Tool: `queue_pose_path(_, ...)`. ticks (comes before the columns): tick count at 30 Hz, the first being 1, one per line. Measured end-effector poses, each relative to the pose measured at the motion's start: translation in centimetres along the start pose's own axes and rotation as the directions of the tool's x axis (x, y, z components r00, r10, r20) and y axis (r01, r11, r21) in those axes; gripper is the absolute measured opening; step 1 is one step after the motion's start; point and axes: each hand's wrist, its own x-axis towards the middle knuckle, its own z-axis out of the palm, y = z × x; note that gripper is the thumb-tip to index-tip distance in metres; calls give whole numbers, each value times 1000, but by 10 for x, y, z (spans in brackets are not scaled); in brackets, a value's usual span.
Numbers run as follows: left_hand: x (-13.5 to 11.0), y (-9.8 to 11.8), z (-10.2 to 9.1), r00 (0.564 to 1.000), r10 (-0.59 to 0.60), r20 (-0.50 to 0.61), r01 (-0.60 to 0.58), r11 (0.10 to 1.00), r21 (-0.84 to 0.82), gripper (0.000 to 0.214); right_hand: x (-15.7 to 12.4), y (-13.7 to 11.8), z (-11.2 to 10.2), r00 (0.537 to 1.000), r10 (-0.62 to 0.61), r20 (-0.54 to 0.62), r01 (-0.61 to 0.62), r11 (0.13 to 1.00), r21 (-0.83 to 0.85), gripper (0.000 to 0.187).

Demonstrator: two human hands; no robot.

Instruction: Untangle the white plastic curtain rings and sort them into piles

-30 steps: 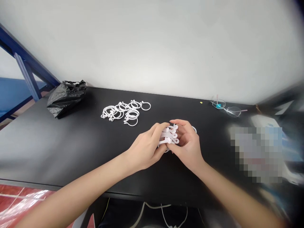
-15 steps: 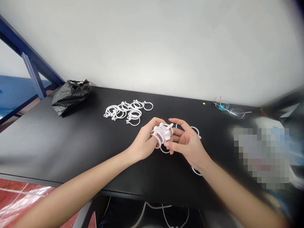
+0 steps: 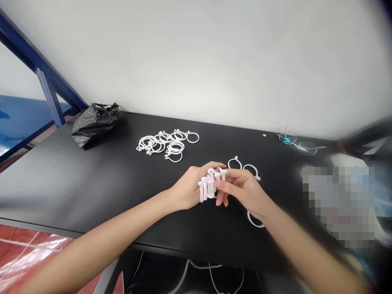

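Several white curtain rings [image 3: 204,190], each with a small eyelet, are bunched on the fingers of my left hand [image 3: 186,190]. That hand is held over the table with its fingers running through the bunch, so they are partly hidden. My right hand [image 3: 245,185] meets it from the right, thumb and forefinger pinching a ring at the bunch's right end. Its lower fingers curl beneath. Just beyond my right hand lie two loose rings [image 3: 235,158], and another ring [image 3: 254,222] shows partly under my right wrist.
On the black table [image 3: 116,179], a pile of white rings [image 3: 156,143] lies left of centre. A crumpled black plastic bag [image 3: 96,124] sits at the back left. Eyeglasses [image 3: 297,143] rest at the back right, near a blurred-out item [image 3: 338,206]. A white wall [image 3: 196,61] rises behind.
My right thumb and forefinger have closed on the bunched rings. The rings have turned from facing me to edge-on. My right forefinger has come down, uncovering a loose ring behind.
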Motion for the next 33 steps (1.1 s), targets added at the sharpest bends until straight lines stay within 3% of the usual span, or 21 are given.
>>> queue_pose_path(4,0,-4,1,999,-16,-32,18,997,75,25,-3,-1,7,1000,-15,-3,15,998,-58,26)
queue_pose_path(7,0,-4,2,999,-45,17,44,998,37,20,-4,2,12,999,6,-41,-7,999,-35,22)
queue_pose_path(10,0,-2,1,998,-22,66,17,997,79,27,-3,5,14,999,36,-40,-37,999,-21,18)
queue_pose_path(14,-1,-1,0,997,-14,71,-6,961,277,43,-2,8,14,996,81,-35,-83,995,-47,35)
queue_pose_path(17,-2,-3,0,997,51,59,-67,947,313,44,-2,9,15,995,82,-55,-86,993,-76,37)
queue_pose_path(20,-1,-6,-1,994,84,69,-97,970,223,41,-3,7,16,998,45,-31,-48,995,-90,38)
queue_pose_path(25,3,-5,-6,997,29,71,-32,999,41,40,-3,2,13,999,-11,36,13,998,-58,24)
queue_pose_path(28,3,-2,-6,992,-4,128,10,999,-52,41,-4,2,13,999,-2,41,3,999,-46,20)
queue_pose_path(33,3,1,-1,987,-56,149,110,914,-391,45,-4,6,14,994,-56,-92,54,998,-26,26)
